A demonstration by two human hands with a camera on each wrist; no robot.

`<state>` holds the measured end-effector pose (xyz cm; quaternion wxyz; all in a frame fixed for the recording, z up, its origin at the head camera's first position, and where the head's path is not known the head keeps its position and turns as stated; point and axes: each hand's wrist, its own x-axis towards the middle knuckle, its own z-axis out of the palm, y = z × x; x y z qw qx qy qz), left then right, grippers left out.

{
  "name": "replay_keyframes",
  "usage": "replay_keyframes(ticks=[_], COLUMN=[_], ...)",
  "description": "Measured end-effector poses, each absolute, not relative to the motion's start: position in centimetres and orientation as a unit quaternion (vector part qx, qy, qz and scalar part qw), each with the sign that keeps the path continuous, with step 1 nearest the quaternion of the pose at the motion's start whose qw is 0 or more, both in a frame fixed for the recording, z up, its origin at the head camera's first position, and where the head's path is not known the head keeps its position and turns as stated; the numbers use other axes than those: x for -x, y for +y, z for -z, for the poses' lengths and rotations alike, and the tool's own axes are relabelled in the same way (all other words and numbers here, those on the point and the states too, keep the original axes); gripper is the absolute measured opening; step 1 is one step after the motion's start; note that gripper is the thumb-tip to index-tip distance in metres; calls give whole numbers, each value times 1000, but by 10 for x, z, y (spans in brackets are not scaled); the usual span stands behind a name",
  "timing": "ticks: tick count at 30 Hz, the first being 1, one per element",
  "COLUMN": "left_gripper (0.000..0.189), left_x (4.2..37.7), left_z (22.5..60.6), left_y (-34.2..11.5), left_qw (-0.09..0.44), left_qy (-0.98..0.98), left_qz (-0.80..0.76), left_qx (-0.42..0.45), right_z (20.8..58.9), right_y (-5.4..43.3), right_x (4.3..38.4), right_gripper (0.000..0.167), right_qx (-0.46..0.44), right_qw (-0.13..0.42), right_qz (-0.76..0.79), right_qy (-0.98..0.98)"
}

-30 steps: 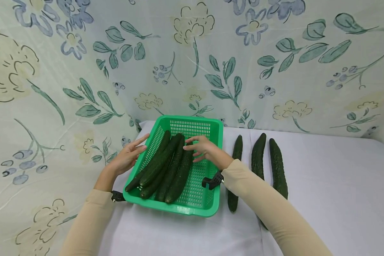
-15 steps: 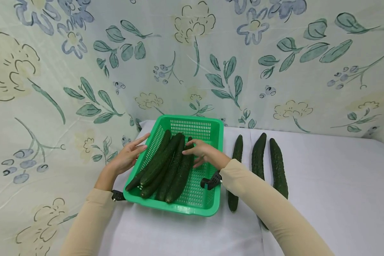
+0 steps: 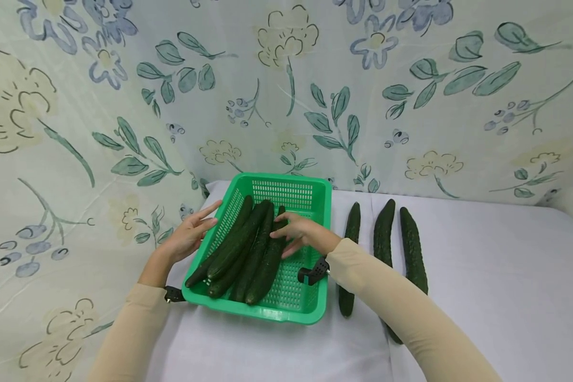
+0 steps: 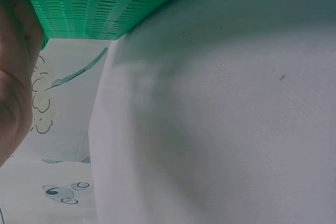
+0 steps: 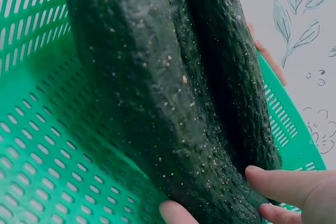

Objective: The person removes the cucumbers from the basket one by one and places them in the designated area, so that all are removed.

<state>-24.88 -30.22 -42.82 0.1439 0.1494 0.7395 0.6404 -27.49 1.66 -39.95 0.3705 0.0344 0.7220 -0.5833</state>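
In the head view a green plastic basket (image 3: 326, 239) holds several long dark green cucumbers lying side by side. My right hand (image 3: 305, 232) reaches inside and grips the rightmost cucumber (image 3: 266, 273) near its upper end. The right wrist view shows fingertips (image 5: 176, 213) on one side of this bumpy cucumber (image 5: 142, 77) and more digits on the other. My left hand (image 3: 186, 239) is at the basket's left side, fingers extended along the rim. From the left wrist, the hand (image 4: 16, 72) appears beside the slotted basket wall (image 4: 100, 3).
Right of the basket, a cucumber (image 3: 349, 265), a second cucumber (image 3: 384, 233) and a third cucumber (image 3: 413, 246) lie on the white cloth (image 3: 496, 276). My right forearm passes over them. A floral curtain (image 3: 286, 106) hangs behind and to the left.
My right hand has lowered from over the rightmost cucumber and slid a little toward me, its fingers now around it. The left hand and basket stay in place.
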Motion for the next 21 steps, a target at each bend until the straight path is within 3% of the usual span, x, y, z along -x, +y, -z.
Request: replay_keyframes(ticks=[8, 21], left_gripper=[55, 55], left_x=[250, 248], left_z=[431, 430], left_y=[-304, -302], left_qw=[142, 142], left_qy=[739, 741], left_qz=[-640, -640], left_qx=[-157, -145], right_z=[399, 403], right_y=[15, 14], right_x=[273, 272], right_gripper=[79, 82], right_qx=[-22, 6], right_qw=[393, 390], right_qz=[578, 577], right_qy=[715, 718])
